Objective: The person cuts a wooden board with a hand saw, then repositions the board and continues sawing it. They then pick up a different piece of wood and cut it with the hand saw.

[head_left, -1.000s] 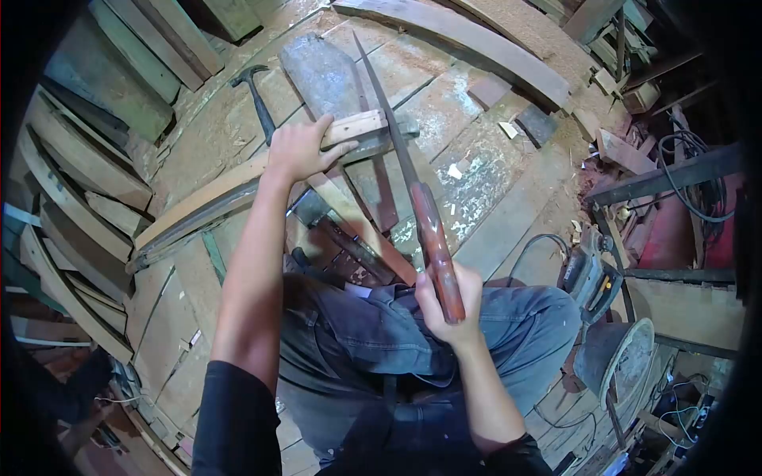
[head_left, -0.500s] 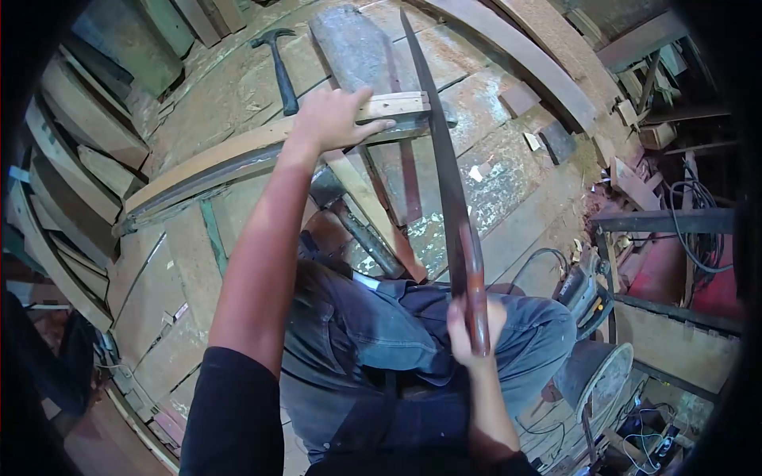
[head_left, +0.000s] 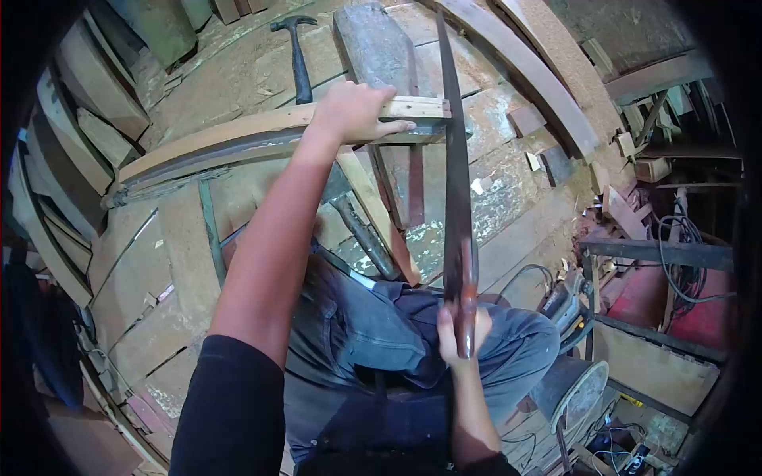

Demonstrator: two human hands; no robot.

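One handsaw (head_left: 457, 170), one curved wooden plank (head_left: 238, 141), one claw hammer (head_left: 298, 57) and one grey block (head_left: 373, 44) are in view, with two hands at work. Nearest, the right hand (head_left: 456, 335) has its fingers curled tight around the saw's reddish handle, the long blade running away from it to the plank's right end. Farther off, the left hand (head_left: 351, 111) lies palm-down on that plank end, fingers slightly spread and pressing the wood just left of the blade; hammer and block lie beyond.
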